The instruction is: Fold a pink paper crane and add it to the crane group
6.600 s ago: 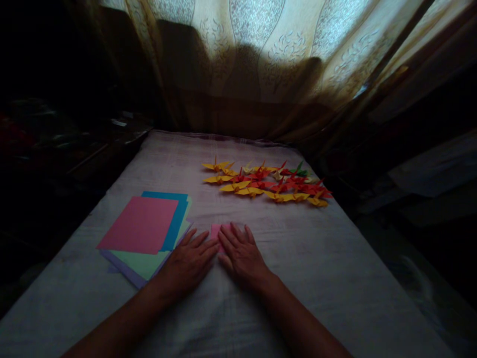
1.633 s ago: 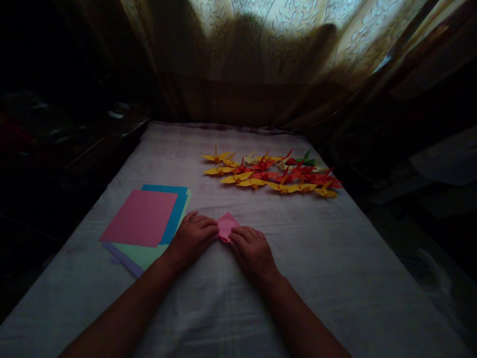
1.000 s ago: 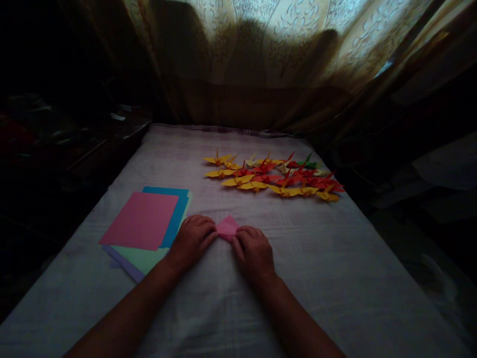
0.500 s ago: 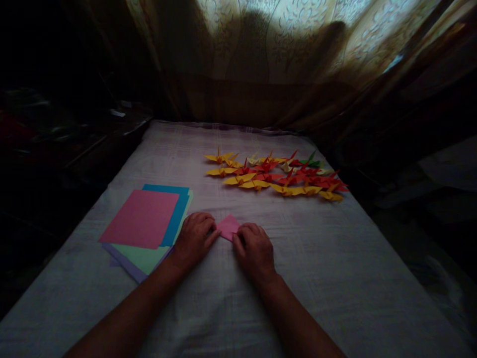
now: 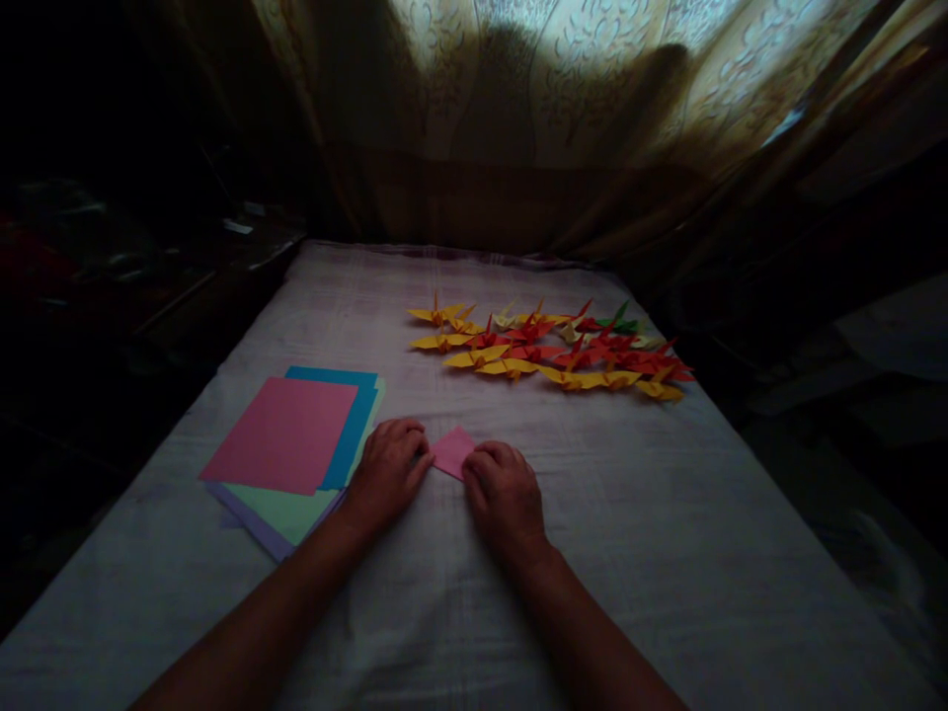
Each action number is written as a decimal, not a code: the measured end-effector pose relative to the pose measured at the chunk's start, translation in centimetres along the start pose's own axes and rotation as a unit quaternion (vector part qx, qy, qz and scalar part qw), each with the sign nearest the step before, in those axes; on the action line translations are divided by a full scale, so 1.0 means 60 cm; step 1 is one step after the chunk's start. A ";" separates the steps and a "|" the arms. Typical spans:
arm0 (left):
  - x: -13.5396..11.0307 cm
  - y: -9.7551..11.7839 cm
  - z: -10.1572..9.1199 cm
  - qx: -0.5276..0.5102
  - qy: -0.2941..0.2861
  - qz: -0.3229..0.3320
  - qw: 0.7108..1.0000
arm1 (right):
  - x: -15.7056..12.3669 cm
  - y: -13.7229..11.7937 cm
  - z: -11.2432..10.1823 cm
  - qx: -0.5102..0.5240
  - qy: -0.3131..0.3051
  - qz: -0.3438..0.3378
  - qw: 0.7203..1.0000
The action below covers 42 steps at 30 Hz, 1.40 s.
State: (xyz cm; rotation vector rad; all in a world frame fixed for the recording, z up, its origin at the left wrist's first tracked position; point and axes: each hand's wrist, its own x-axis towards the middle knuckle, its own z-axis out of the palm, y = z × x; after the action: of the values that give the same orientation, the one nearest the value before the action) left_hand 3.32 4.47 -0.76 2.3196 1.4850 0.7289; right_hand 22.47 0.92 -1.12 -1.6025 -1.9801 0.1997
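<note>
Resting on the cloth-covered surface (image 5: 667, 513) nearest the camera, both hands are working one small piece. L hand (image 5: 389, 474) is curling its fingers in, tips gripping the left edge of the pink folded paper (image 5: 453, 451). R hand (image 5: 504, 494) is doing likewise at the right edge, fingers bent tight. The paper is lying flat btwn the hands, touching both. Just left of the L hand, a stack of colored sheets (image 5: 285, 434) is sitting, pink on top, w/ blue, green & purple showing under it. Farther back, paper cranes (image 5: 548, 351) are lying in rows, mostly yellow & red. A curtain (image 5: 592, 79) is hanging behind. Vs 6.6 s ago, the hands are no longer lying flat w/ fingers spread, and more of the paper is showing.
</note>
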 end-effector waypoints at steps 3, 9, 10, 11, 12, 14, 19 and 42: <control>0.000 -0.002 0.000 -0.002 0.005 0.002 1.000 | 0.002 -0.005 -0.001 -0.010 -0.004 -0.003 1.000; 0.003 -0.004 0.000 0.000 -0.001 0.002 1.000 | 0.017 -0.030 0.002 -0.086 -0.021 0.054 0.995; 0.004 -0.004 0.000 0.001 -0.003 0.000 1.000 | 0.019 -0.033 0.002 -0.092 -0.029 0.064 0.993; 0.004 -0.005 0.000 0.001 -0.005 -0.001 1.000 | 0.020 -0.034 0.002 -0.092 -0.037 0.072 0.992; 0.004 -0.006 0.000 0.001 -0.006 -0.001 1.000 | 0.020 -0.033 0.000 -0.085 -0.045 0.077 0.992; 0.004 -0.009 0.000 0.000 -0.007 0.004 1.000 | 0.018 -0.026 -0.004 -0.052 -0.062 0.079 0.994; 0.005 -0.019 0.005 -0.006 0.018 0.025 1.000 | 0.010 0.006 -0.016 0.061 -0.078 0.043 0.994; -0.040 0.063 -0.007 0.133 -0.050 0.126 0.982 | -0.026 0.022 -0.028 0.014 -0.015 -0.007 1.000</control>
State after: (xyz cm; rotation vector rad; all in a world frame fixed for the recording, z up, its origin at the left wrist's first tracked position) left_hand 5.13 0.69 0.87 2.7373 1.3285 0.4865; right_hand 24.60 -0.56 -0.88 -1.5774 -2.0020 0.2458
